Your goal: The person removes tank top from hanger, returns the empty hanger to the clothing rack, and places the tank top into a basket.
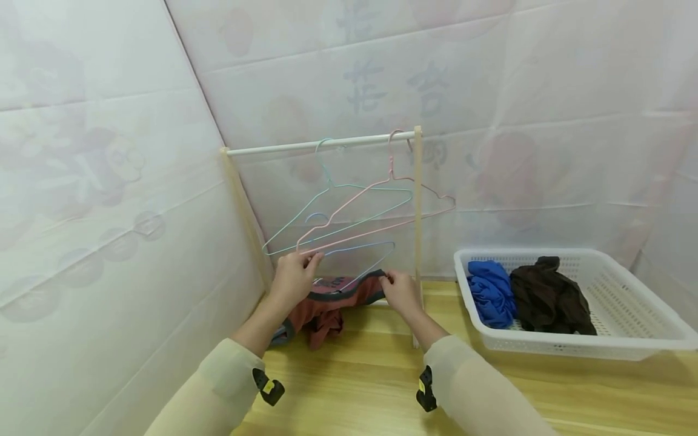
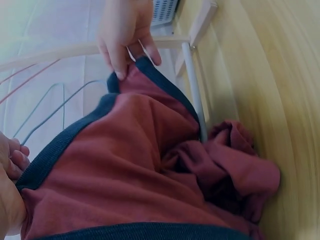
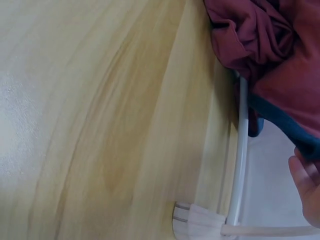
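Observation:
My left hand (image 1: 294,280) grips the dark ribbed edge of a red shirt (image 2: 125,155), low beneath the rack's rod. My right hand (image 1: 402,293) pinches the same dark edging farther right, so the edge stretches between both hands. A blue hanger (image 1: 360,246) slants down to the shirt's edge, its left end at my left fingers and its lower part hidden by the cloth. In the left wrist view, the right hand's thumb and fingers hold a corner of the trim. The rest of the shirt bunches on the table.
A rack with a white rod (image 1: 289,147) and wooden posts (image 1: 418,212) stands on the wooden table (image 1: 349,393). From the rod hang a green hanger (image 1: 328,186) and a pink hanger (image 1: 391,175). At right, a white basket (image 1: 567,344) holds blue cloth (image 1: 491,293) and dark brown cloth (image 1: 548,297).

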The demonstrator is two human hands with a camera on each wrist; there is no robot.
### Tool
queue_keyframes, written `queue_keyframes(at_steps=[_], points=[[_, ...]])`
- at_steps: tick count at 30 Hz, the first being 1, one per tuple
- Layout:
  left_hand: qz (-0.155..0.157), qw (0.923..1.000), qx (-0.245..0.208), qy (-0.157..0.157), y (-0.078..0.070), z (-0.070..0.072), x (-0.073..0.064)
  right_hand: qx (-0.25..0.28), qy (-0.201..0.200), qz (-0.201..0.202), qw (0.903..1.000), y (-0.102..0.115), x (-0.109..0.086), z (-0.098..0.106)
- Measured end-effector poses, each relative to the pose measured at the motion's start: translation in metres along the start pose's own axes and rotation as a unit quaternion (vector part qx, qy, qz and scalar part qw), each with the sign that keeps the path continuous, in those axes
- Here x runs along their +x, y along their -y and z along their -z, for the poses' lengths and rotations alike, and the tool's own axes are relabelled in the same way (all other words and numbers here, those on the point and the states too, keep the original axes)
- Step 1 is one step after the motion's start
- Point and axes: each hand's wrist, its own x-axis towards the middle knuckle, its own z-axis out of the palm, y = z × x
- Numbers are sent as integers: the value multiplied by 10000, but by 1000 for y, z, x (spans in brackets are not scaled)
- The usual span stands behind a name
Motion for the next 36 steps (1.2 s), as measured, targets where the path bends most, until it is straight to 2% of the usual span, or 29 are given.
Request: queue_keyframes(at_steps=[7,12,17,20,24,30,36], points=[[136,9998,-162,-1,-8,-11,6,174,470,26,9987,8,-8,-9],[438,9981,-413,-149,-11,-18,13,84,744,212,9970,19,-12,-14],[763,9953,-541,-249,-14,-22,18,171,745,522,9957,33,-18,-19],[752,9959,-430,-247,-15,-24,20,314,705,795,9938,43,-22,-23],[760,9965,-349,-81,-18,-25,24,788,868,1077,9873,57,-28,-27],[954,9935,-572,257,-21,-28,27,1367,1204,1016,9780,72,-40,-34],[1010,9922,-709,185,-23,-32,28,1442,1293,1211,9736,82,-49,-38]])
